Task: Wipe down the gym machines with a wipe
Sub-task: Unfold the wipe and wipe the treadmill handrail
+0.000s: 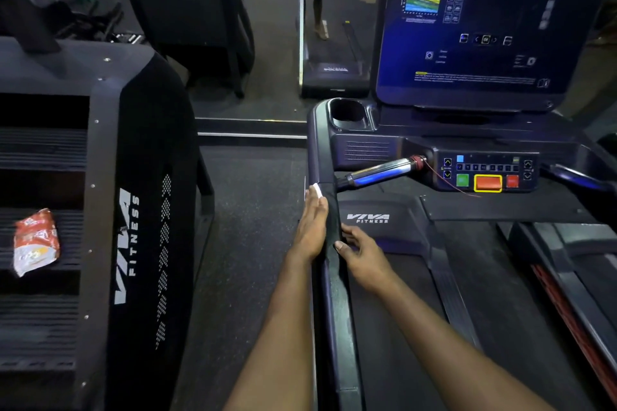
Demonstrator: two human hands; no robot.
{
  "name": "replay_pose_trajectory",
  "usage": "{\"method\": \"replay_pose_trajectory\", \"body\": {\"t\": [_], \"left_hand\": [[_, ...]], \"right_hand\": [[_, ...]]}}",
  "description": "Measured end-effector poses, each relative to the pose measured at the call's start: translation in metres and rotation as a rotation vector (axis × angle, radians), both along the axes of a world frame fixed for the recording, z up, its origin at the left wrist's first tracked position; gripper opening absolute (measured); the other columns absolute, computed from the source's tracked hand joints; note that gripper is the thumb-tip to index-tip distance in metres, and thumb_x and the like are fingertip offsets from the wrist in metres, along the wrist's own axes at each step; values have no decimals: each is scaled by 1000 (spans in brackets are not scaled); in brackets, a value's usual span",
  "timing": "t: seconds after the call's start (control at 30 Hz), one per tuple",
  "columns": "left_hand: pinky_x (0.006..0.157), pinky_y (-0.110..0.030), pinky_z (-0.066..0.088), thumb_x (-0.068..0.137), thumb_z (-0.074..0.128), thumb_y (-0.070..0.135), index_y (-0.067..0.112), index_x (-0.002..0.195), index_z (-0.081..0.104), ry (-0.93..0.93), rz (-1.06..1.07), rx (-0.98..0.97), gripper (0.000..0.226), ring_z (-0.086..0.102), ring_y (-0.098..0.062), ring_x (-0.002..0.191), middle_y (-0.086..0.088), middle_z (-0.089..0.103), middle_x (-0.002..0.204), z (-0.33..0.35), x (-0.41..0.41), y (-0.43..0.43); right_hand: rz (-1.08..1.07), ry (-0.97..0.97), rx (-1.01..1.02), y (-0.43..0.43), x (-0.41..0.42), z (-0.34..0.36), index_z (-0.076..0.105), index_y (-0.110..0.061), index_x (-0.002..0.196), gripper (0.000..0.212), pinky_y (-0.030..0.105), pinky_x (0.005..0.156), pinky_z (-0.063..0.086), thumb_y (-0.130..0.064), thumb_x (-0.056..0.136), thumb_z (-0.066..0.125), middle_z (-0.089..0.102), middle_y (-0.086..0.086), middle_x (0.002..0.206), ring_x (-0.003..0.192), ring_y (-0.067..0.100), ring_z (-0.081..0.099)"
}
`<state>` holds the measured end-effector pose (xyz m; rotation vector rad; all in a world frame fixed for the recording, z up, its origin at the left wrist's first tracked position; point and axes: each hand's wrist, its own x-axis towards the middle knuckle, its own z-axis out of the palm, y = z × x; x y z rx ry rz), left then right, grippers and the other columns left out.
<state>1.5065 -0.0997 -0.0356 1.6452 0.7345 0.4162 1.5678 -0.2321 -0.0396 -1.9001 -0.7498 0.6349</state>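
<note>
left hand (314, 227) flat, fingers together, pressing small white wipe (316, 190) against outer side of black treadmill handrail (335, 305) | right hand (362, 255) relaxed, thumb touching inner side

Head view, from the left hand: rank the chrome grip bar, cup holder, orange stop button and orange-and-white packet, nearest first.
1. chrome grip bar, just ahead-right of the left hand.
2. cup holder, farther ahead, console corner.
3. orange stop button, right, on the control panel.
4. orange-and-white packet, far left, on the neighbouring machine's steps.
</note>
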Motion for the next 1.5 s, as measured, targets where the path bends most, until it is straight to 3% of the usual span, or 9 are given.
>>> {"method": "replay_pose_trajectory", "body": {"t": [0.3,0.5,0.7,0.8,0.9,1.0,1.27,1.37,1.5], "left_hand": [[121,-44,32,84,34,91,36,147,50,-33,74,-370,85,46,-10,141,7,52,150,-80,-32,-25],[120,-21,5,109,28,43,22,161,11,8,59,-99,59,8,3,146,22,9,154,-3,-22,-26],[123,-32,-10,110,35,30,14,162,5,173,-103,392,62,-20,-19,153,-1,-17,167,5,12,-2],[124,-35,-8,109,34,32,10,161,17,261,-170,634,59,-14,-24,155,-3,-1,170,10,22,4],[127,-35,0,106,46,27,10,157,33,215,-195,701,55,-1,-25,157,-2,16,168,7,12,0],[121,-20,8,97,63,13,6,147,49,16,-45,610,52,21,-22,153,-7,37,160,4,-6,-23],[90,-32,49,87,59,-6,8,116,68,-79,361,449,33,66,-25,99,-9,72,108,21,-33,-48],[88,-34,52,83,56,-11,8,111,65,-93,381,467,35,66,-23,94,-6,70,103,22,-34,-42],[83,-9,46,83,45,-18,6,117,60,-84,374,450,44,65,-1,91,-2,68,105,28,-34,-47]], "right_hand": [[11,19,-4,0,5,-2,61,-28,124,33,33,110,45,-15,95,67,69,-10,116,115,7,64],[23,42,8,-2,4,-2,60,-18,134,39,31,111,44,-13,96,67,67,-7,122,118,7,62],[49,113,-28,-8,9,-6,52,-14,145,51,29,112,42,-22,97,68,60,-5,137,126,6,57],[84,47,-156,-17,19,-13,73,-19,113,20,34,101,50,-30,100,62,72,-9,108,102,5,63],[64,-7,-377,-43,27,-28,58,-20,67,38,32,75,52,-33,103,56,57,-10,66,75,14,58],[-40,87,-449,-71,35,-42,64,-25,74,29,20,57,49,-25,102,57,63,-3,73,67,18,64],[-91,76,-156,-43,34,-5,71,-17,101,26,44,87,60,6,94,61,71,7,97,91,21,68],[-24,-34,10,-21,31,21,70,-12,117,39,25,94,54,12,87,62,68,-6,100,98,9,65],[137,-175,123,1,29,40,68,-13,122,50,7,79,46,14,80,64,65,0,111,75,-4,62]]}}
